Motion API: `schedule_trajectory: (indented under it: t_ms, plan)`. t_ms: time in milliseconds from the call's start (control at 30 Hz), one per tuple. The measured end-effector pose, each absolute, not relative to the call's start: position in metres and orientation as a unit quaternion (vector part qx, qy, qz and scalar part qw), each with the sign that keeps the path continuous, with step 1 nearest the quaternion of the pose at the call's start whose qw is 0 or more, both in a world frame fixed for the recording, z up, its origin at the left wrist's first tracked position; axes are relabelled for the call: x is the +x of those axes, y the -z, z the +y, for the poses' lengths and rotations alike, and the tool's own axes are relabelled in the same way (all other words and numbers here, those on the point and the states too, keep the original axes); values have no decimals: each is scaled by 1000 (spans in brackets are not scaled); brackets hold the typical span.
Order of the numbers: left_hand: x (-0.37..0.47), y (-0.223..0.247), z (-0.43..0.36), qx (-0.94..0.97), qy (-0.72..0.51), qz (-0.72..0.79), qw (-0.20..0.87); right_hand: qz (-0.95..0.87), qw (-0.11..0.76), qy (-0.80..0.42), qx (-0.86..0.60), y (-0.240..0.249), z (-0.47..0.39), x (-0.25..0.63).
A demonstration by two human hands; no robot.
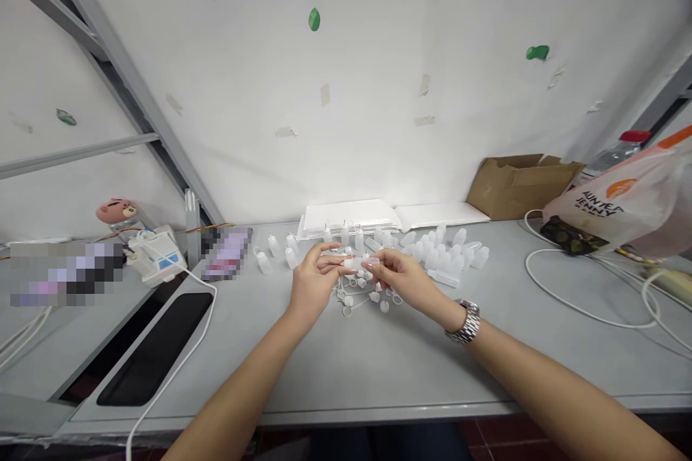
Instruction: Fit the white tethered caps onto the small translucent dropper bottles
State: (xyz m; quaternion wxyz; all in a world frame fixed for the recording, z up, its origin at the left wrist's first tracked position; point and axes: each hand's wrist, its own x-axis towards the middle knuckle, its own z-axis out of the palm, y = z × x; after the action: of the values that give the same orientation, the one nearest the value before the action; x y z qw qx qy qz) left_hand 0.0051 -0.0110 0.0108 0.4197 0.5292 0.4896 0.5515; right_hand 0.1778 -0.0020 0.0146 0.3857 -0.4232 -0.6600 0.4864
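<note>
Both hands meet above the grey table's middle around one small translucent bottle (359, 263), which lies sideways between their fingertips. My left hand (316, 281) grips its left end, and my right hand (403, 277) pinches the right end. Just below the fingers lie several loose white caps with ring loops (374, 296). Several capped bottles (263, 261) stand to the left and behind the hands. A pile of uncapped translucent bottles (435, 253) spreads out to the right of my right hand.
White sheets (351, 217) lie against the wall, beside a cardboard box (522, 187). A plastic bag (621, 202) and white cables (584, 315) are at the right. On the left are a black pad (156, 349), a phone (227, 253) and a white power strip (156, 257).
</note>
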Motion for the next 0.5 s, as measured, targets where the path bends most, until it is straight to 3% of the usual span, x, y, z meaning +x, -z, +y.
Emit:
schedule_trajectory:
  t_ms: [333,500]
  plan:
    - [7,-5,-15,555,-555,472,402,-594,331,-600,-421,-21,-3,177]
    - [6,-9,-12,545,-533,466,448,-553,345,-634,-417,-23,-2,178]
